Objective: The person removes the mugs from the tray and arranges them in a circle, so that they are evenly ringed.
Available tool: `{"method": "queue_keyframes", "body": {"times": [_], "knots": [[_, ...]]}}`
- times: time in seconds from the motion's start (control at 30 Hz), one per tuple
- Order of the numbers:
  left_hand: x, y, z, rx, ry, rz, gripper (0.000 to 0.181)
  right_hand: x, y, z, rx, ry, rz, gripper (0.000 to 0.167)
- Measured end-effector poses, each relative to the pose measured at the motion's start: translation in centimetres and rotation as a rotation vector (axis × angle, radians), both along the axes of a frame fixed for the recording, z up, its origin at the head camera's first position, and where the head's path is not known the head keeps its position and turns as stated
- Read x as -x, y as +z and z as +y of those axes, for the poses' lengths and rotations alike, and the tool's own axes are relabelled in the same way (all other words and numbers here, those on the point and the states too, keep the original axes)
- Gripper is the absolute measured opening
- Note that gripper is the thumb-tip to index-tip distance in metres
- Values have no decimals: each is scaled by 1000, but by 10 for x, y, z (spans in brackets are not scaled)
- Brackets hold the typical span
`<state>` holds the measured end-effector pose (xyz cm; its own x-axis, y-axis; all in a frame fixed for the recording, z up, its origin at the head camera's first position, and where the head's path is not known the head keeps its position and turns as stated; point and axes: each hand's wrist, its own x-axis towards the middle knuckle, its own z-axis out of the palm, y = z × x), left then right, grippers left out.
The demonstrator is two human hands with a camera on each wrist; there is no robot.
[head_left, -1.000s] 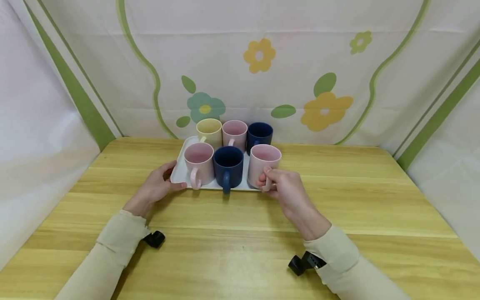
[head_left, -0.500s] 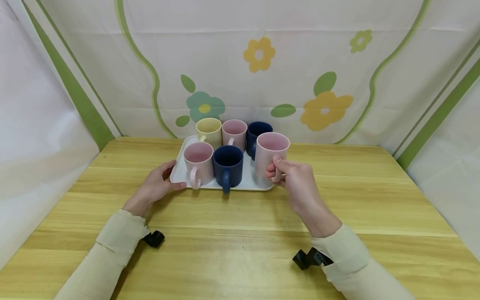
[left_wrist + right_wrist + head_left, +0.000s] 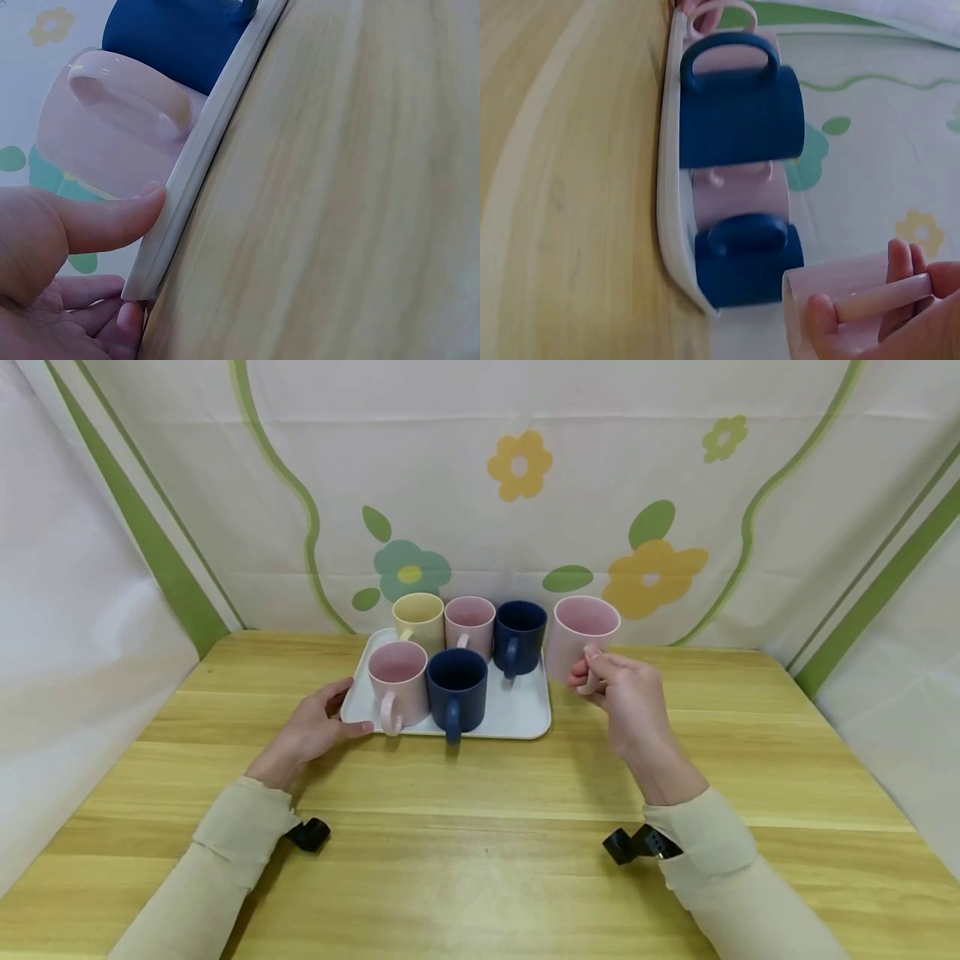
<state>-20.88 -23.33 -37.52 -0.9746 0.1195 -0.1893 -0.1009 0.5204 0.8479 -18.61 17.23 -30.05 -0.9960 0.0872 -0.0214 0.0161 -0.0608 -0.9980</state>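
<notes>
My right hand [image 3: 633,706] pinches the handle of a pink mug [image 3: 564,647] and holds it upright in the air, just off the tray's right end. The white rectangular tray [image 3: 519,717] lies on the table, its front right part bare. At its left front corner my left hand [image 3: 311,727] grips the edge, the thumb along the front rim and the fingers at the side. On the tray's front row stand a pink mug [image 3: 405,693] and a navy blue mug [image 3: 463,702]. Behind them are a yellow mug [image 3: 422,620], another pink mug [image 3: 471,625] and another navy mug [image 3: 521,639].
A wooden table [image 3: 480,852] stretches around the tray on the front and both sides. Close behind the tray hangs a white curtain [image 3: 450,468] with printed flowers. White cloth also hangs at the left and right.
My right hand has lifted the pink mug off the tray's front right corner and carried it up and to the right. The left hand stays at the tray corner.
</notes>
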Motion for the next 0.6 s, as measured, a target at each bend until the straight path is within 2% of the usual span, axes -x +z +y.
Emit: {"method": "queue_keyframes", "body": {"times": [0.37,0.6], "knots": [[1,2,2,-5,-3,3,97,25,-21,33,81,-40,62,25],[-1,2,1,-18,9,-4,98,36,-32,50,70,-37,62,25]]}}
